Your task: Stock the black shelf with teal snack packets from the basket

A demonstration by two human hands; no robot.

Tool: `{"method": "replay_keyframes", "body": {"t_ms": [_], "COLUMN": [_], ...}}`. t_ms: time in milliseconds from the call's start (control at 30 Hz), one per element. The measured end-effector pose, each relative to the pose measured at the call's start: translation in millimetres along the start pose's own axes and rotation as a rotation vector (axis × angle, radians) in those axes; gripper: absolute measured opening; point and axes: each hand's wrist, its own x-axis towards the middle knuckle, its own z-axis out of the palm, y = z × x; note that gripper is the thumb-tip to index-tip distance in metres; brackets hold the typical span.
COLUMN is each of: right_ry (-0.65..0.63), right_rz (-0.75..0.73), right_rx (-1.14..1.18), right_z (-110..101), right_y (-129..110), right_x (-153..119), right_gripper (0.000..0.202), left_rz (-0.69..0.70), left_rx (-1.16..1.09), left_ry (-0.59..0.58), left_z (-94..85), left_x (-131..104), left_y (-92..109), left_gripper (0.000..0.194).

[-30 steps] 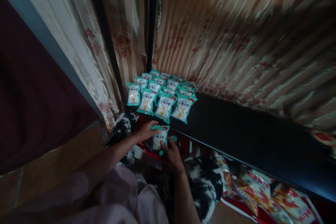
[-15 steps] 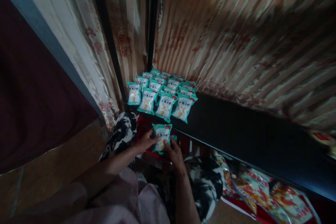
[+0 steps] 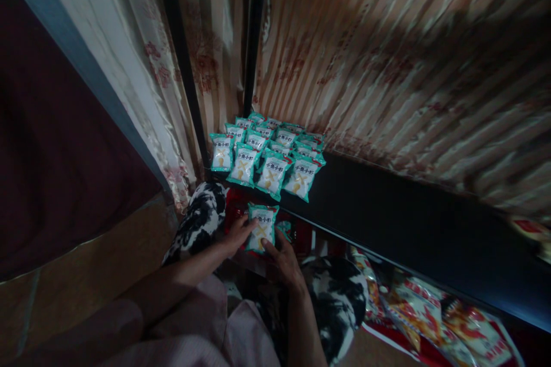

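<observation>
A teal-and-white snack bag [image 3: 263, 230] is held upright between my two hands, just above my lap. My left hand [image 3: 239, 234] grips its left side, thumb laid across the front. On the lower right, my right hand [image 3: 282, 257] presses its thumb on the front, with the other fingers along the edge. Beyond them, several matching snack bags [image 3: 271, 174] stand in slanted rows at the left end of a black shelf [image 3: 379, 200]. Below the held bag is a red container [image 3: 235, 200], partly covered by my hands, with a teal packet [image 3: 284, 230] showing inside.
Under the shelf at right, a red box [image 3: 387, 337] holds several larger snack bags [image 3: 415, 301]. A pleated, flowered curtain [image 3: 387, 63] hangs behind the shelf, with dark posts [image 3: 255, 40] at the left corner. A blurred package [image 3: 531, 226] lies at the shelf's right end.
The held bag has shifted slightly left and turned a little, with both hands still on it. More of the teal packet in the red container now shows. The rows on the shelf are unchanged.
</observation>
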Motion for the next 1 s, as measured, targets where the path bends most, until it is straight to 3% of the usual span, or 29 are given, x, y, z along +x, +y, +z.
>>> {"method": "replay_keyframes", "body": {"t_ms": [133,500,767,1000], "right_ry": [0.017,0.048,0.198,0.171], "right_rz": [0.011,0.022,0.008,0.002], "right_rx": [-0.009,0.032,-0.061,-0.095], "right_z": [0,2,5,6], "right_y": [1,18,15,6], "right_x": [-1,-3,-6,-8], "right_gripper": [0.067,0.071,0.064,0.059], "left_rz": [-0.079,-0.05,-0.047,-0.062], "left_rx": [0.051,0.167,0.152,0.057], "left_ry": [0.092,0.089,0.099,0.135], "left_z": [2.8,5.3,5.1,2.6], "left_x": [-5,-10,-6,3], "left_y": [4,5,1,-11], "left_gripper": [0.049,0.052,0.04,0.03]}}
